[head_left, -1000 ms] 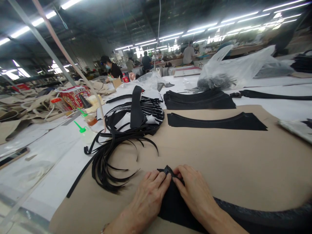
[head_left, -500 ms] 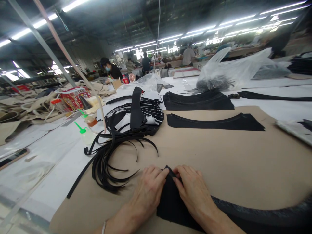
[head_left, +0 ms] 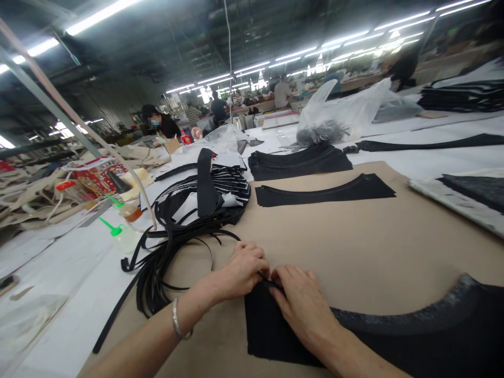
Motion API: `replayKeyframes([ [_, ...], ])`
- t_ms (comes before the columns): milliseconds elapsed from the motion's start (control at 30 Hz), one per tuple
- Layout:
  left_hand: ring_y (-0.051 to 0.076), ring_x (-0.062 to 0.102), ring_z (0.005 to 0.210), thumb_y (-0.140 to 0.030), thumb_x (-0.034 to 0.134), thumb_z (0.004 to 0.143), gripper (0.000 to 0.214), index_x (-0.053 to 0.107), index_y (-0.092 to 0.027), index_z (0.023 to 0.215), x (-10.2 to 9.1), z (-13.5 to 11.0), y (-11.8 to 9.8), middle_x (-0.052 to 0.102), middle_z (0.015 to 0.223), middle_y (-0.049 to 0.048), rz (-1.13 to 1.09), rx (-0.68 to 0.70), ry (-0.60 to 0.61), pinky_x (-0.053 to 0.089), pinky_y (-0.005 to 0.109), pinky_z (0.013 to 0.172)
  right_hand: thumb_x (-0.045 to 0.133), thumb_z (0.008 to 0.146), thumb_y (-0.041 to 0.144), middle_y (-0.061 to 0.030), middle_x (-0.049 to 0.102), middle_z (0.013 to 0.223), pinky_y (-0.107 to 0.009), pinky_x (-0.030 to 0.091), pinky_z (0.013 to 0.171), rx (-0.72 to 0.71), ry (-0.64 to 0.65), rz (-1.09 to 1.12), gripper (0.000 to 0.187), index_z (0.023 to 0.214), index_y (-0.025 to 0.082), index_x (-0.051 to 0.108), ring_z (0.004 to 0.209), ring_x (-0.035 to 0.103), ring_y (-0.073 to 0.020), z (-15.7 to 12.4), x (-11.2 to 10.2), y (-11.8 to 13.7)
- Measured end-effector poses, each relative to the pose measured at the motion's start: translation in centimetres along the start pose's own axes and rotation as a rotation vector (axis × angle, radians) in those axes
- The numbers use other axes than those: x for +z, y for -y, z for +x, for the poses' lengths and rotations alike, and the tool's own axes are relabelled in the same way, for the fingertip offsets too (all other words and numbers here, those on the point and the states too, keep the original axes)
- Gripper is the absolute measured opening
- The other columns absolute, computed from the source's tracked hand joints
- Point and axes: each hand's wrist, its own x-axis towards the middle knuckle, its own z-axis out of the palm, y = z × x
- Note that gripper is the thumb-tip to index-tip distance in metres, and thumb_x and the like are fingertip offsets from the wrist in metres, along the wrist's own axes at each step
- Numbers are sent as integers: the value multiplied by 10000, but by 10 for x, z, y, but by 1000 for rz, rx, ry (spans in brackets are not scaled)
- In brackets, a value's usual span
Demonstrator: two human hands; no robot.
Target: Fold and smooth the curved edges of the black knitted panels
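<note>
A long curved black fabric piece (head_left: 394, 331) lies on a brown cardboard sheet (head_left: 354, 241) in front of me. My left hand (head_left: 244, 270) has its fingers curled and pinched on the piece's upper left corner. My right hand (head_left: 301, 304) rests on the same end, its fingers pressing down on the fabric right next to the left hand. A silver bracelet (head_left: 177, 321) sits on my left wrist. A tangle of thin black strips (head_left: 169, 252) lies just left of my hands.
Another curved black piece (head_left: 323, 191) and a stack of them (head_left: 299, 160) lie farther back. Glue bottles with green caps (head_left: 120, 233) stand at left, a clear plastic bag (head_left: 346, 113) at the back. Several people work at distant tables.
The view has shifted right and down, showing more of the black piece. My left hand has curled tighter on the corner; both hands stay on the fabric's end.
</note>
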Motion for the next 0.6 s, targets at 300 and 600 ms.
replayKeyframes([
  [300, 167, 527, 988, -75, 569, 766, 216, 647, -244, 875, -2, -3, 5, 648, 903, -31, -69, -4, 23, 232, 379, 930, 609, 863, 204, -29, 626, 927, -388, 299, 791, 5, 59, -11, 20, 880, 207, 600, 918, 546, -242, 5, -6, 0],
  [600, 168, 543, 996, -87, 644, 739, 205, 651, -244, 870, 1, -2, 12, 634, 919, -36, -121, -13, -30, 237, 387, 961, 540, 881, 95, -27, 610, 917, -386, 340, 810, -51, 6, 92, 117, 908, 195, 594, 901, 513, -233, 0, 3, -4],
])
